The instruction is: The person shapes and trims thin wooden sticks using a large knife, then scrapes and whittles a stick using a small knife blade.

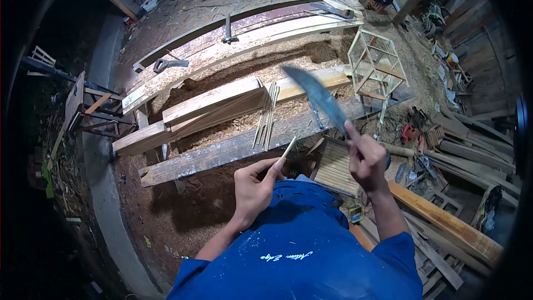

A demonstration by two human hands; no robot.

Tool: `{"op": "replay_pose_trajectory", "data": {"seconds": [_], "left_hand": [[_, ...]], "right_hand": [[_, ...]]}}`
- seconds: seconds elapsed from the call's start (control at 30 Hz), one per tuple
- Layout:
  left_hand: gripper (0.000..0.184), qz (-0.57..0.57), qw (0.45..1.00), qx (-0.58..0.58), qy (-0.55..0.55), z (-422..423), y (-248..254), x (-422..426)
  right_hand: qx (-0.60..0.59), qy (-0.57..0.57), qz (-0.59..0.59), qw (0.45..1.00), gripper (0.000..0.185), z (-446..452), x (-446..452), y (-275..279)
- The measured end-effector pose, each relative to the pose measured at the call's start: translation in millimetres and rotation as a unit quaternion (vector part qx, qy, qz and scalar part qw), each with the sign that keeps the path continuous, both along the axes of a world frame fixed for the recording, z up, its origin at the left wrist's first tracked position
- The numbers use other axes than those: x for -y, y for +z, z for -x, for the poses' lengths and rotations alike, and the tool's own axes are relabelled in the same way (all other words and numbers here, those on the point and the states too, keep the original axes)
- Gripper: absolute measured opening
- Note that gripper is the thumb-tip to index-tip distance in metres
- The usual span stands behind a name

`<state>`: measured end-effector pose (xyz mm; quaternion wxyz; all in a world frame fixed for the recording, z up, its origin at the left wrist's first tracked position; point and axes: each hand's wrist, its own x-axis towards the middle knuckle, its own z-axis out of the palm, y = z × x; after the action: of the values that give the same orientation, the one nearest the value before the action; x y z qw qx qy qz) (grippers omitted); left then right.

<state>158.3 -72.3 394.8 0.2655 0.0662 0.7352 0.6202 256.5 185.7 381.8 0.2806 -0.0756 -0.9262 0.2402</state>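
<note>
Stick (287,149), thin and pale, pinched between the thumb and fingers of the left hand (252,190), slanting upward and away, just beyond the blue shirt (311,244). Right hand (367,161): fingers wrapped around the handle of a large knife (315,95), whose broad blade points up and to the left, apart from the stick. Worktop (222,157): long boards strewn with wood shavings. A bundle of similar thin sticks (267,116) lies across it, beyond the left hand. On the far boards rest a hammer (229,39) and a handsaw (169,65); a wooden frame (379,66) stands toward the right end. A slatted panel (337,175) shows between the hands, nearer the right.
</note>
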Motion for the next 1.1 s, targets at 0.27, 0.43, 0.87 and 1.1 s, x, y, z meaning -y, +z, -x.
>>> {"op": "replay_pose_trajectory", "data": {"seconds": [0.27, 0.43, 0.87, 1.1], "left_hand": [[0.012, 0.003, 0.998, -0.055, -0.010, -0.2, -38.9, -0.9], [0.010, -0.042, 0.997, -0.049, 0.031, -2.1, -29.9, -7.6], [0.018, -0.018, 1.000, -0.005, 0.017, 2.5, 2.0, -7.1], [0.016, -0.020, 0.999, -0.036, 0.020, -1.8, -22.0, -4.4]], "right_hand": [[0.078, 0.179, 0.029, 0.980, 0.060, -6.7, 60.8, 0.2], [0.098, 0.150, 0.001, 0.984, 0.062, -8.0, 58.1, 1.8], [0.057, 0.089, 0.028, 0.994, 0.054, -9.3, 11.7, 7.7], [0.089, 0.172, 0.022, 0.981, 0.058, -8.8, 64.5, 0.1]]}}
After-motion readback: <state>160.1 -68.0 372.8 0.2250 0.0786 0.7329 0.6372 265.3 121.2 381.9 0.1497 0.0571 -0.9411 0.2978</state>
